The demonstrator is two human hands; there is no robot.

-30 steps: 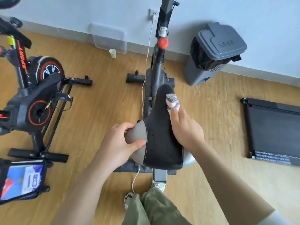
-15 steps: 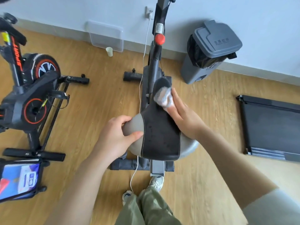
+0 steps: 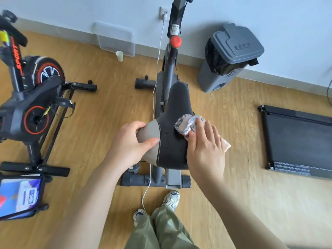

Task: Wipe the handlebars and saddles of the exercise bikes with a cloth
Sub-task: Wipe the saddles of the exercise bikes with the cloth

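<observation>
Wiping the saddle, frame centre
right hand presses cloth flat-fingered; left hand grips saddle's grey edge

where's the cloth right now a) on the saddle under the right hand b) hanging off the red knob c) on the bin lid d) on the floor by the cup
A: the cloth lies on the saddle, pressed under the flat right hand, while the left hand grips the saddle's grey side.
</observation>
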